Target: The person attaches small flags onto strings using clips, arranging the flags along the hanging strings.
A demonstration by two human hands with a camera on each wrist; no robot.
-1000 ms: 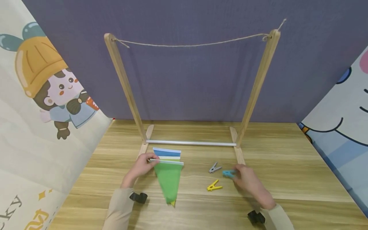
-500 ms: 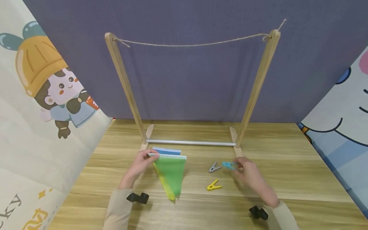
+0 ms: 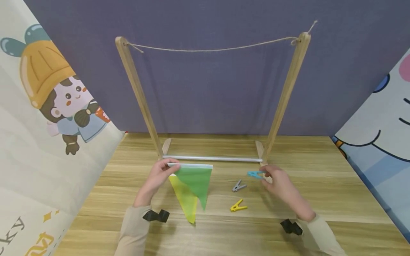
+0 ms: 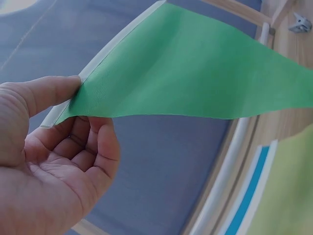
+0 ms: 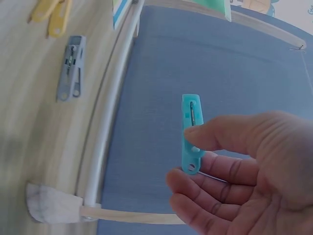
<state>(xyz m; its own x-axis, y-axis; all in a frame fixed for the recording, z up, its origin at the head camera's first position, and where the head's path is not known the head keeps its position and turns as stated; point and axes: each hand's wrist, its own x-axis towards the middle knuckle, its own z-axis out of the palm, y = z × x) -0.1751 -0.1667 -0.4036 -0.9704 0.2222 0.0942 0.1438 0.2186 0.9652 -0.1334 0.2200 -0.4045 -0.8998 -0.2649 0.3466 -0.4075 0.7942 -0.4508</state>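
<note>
My left hand [image 3: 160, 174] pinches a green triangular flag [image 4: 181, 73] by one end of its white top band, between thumb and fingers. Its point hangs down over a yellow flag [image 3: 185, 201] lying on the table. A strip of a blue flag [image 4: 249, 191] shows beside the yellow one in the left wrist view. On the right, my right hand [image 3: 280, 183] pinches a light-blue clothespin [image 5: 190, 134] by its handle end, jaws pointing left. A grey clothespin [image 3: 238, 186] and a yellow clothespin [image 3: 238, 206] lie between the hands.
Behind the hands stands a wooden frame with a left post [image 3: 137, 92] and a right post [image 3: 286, 96]. A sagging string [image 3: 205, 51] joins their tops, and a white rod [image 3: 213, 158] joins their feet. A dark blue-grey panel [image 3: 214, 92] backs the wooden table [image 3: 320, 185].
The left hand has lifted the green flag up and away from the yellow one, uncovering it. My right hand has raised the light-blue clothespin toward the frame. The other clothespins have stayed put.
</note>
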